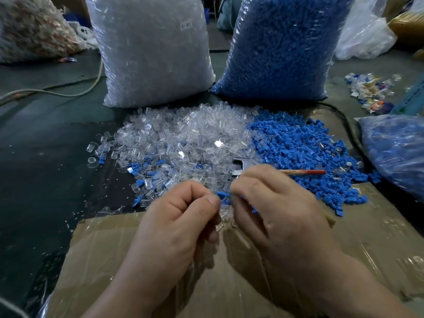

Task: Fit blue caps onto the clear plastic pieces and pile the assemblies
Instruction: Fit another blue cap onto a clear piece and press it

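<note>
Cap (222,195) pinched by right hand (275,203), just above clear piece (224,215) gripped by left hand (181,216), over cardboard (344,249). Judged: both parts light, rigid, slick, tiny; hold by sides, press straight on.

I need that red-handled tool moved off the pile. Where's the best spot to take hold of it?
Grip the red handle at its free end, from the right and above: it lies flat atop the blue caps, while the metal head sits behind the right hand.
</note>
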